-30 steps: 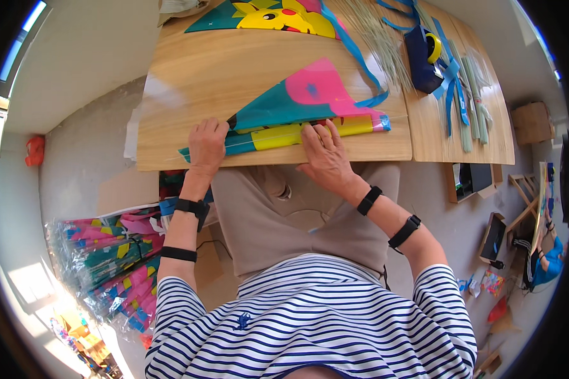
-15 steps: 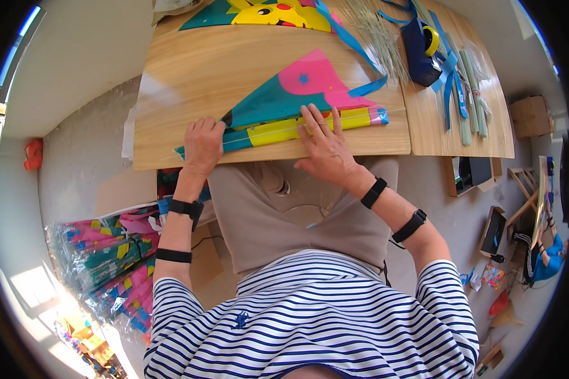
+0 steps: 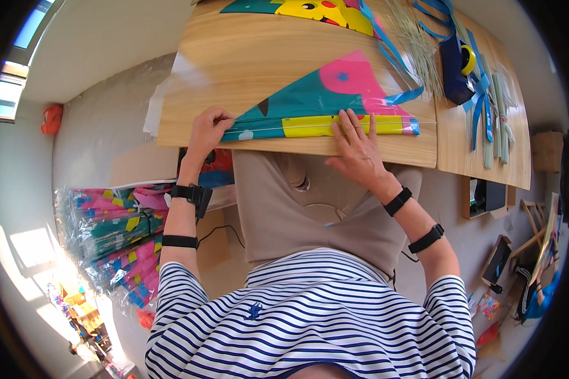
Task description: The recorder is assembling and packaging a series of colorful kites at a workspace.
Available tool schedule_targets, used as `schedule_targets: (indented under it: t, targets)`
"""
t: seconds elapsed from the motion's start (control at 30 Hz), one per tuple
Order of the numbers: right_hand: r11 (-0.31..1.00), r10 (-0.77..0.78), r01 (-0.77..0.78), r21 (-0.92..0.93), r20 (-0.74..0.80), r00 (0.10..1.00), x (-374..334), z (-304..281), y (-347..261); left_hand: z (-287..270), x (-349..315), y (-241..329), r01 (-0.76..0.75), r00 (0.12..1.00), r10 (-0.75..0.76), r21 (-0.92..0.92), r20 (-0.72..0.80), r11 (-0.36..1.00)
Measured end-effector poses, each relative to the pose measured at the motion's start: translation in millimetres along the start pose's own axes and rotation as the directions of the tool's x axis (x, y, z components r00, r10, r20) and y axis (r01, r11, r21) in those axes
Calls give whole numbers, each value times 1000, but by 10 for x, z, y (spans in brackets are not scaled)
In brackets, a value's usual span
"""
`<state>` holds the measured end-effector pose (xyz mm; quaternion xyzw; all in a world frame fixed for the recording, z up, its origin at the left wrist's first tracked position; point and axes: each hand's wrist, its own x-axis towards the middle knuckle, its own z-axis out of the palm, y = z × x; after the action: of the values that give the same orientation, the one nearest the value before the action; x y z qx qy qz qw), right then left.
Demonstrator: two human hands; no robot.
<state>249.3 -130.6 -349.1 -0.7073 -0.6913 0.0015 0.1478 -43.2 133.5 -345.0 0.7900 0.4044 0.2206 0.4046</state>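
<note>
A wood-topped table [image 3: 265,66] spans the scene, and along its near edge lies a folded sheet [image 3: 313,95] of teal, pink and yellow. Beyond it, a second printed sheet [image 3: 329,14] with a yellow cartoon face rests at the far side. The right hand [image 3: 360,150] lies with fingers spread over the yellow strip of the fold, grasping nothing. The left hand [image 3: 208,131] curls at the fold's left end; whether its fingertips pinch anything cannot be told from this angle. A blue ribbon [image 3: 406,96] droops over the sheet's pink corner, while a thin pale line [image 3: 427,122], rod or cord, runs along the fold past its right end. The fold could spring open if the right hand lifted, or crease crookedly if the line slipped or the ribbon snagged.
</note>
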Motion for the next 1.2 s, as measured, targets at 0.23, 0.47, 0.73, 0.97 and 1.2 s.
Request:
schedule_targets:
  t: [0.23, 0.47, 0.73, 0.97, 1.2]
  targets:
    - [1000, 3, -3, 11, 12, 1000, -18, 29, 9, 68, 141, -39, 84, 996, -85, 67, 22, 994]
    - [1000, 8, -8, 24, 15, 1000, -47, 33, 39, 130, 145, -19, 53, 998, -48, 206, -30, 977]
    - [1000, 7, -7, 13, 5, 1000, -27, 67, 48, 115, 201, -1, -114, 970, 190, 412, -149, 904]
    - [1000, 5, -5, -7, -26, 1000, -44, 135, 90, 1155, -365, 1062, -538, 842, 452, 409, 293, 737]
    - [999, 18, -13, 51, -97, 995, -51, 188, 88, 1678, -351, 1171, -547, 830, 409, 410, 378, 730]
